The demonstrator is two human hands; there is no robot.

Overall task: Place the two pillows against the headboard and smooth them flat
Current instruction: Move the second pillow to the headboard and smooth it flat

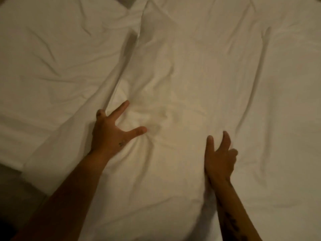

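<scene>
White pillow (182, 80) creased, second pillow (57, 54) touching its left edge, left hand (111, 134) spread and pressing its near-left part, right hand (219, 157) loosely spread on its near-right part

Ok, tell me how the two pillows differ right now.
The right pillow lies under both hands, the left hand pressing a dent with spread fingers and the right hand at its lower edge; the left pillow is untouched. The right pillow fills most of the view; the left pillow shows only partly. Both are white and creased, lying side by side.
</scene>
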